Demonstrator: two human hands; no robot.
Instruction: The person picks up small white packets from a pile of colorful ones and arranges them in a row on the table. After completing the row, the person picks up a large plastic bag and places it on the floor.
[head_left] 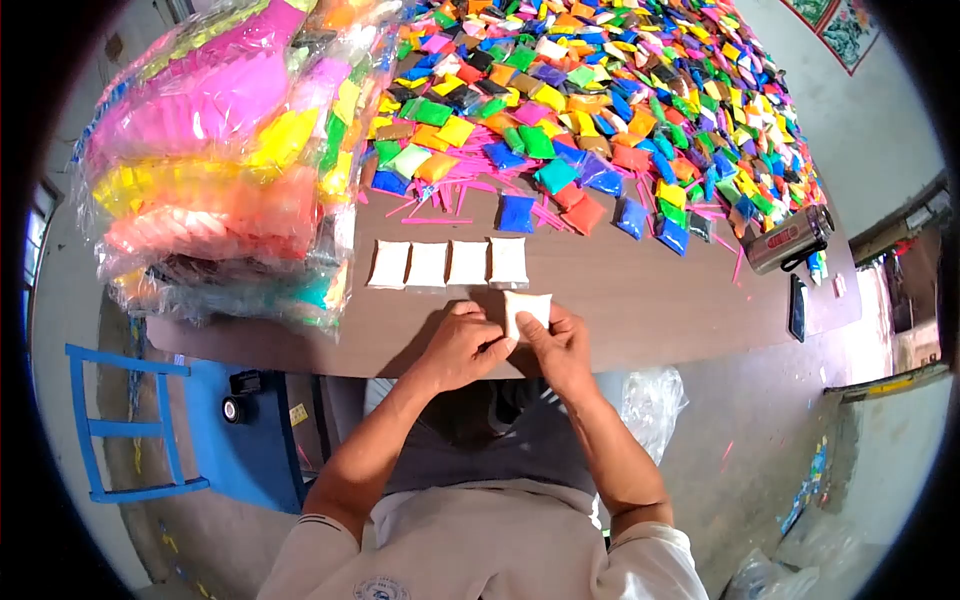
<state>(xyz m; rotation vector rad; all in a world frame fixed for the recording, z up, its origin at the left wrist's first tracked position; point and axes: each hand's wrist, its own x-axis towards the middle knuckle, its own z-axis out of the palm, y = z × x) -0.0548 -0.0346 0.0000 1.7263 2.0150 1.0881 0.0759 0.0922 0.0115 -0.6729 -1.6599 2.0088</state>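
Note:
A small white packet (527, 301) is pinched by my right hand (560, 350), its thumb lying across the packet's front. My left hand (462, 345) is closed at the packet's lower left edge, with thumb and forefinger drawn together there. The exact grip of these left fingertips is partly hidden. Just beyond my hands, several matching white packets lie in a row on the brown table; the leftmost packet (389, 265) and the rightmost packet (508, 261) mark its ends. A blue packet (516, 213) lies behind the row's right end.
A large heap of colourful packets (600, 100) covers the table's back, with pink sticks (470, 180) along its front. Large clear bags of packets (215, 190) stand at left. A flask (790, 240) and a phone (797, 307) lie right. A blue chair (130, 425) stands lower left.

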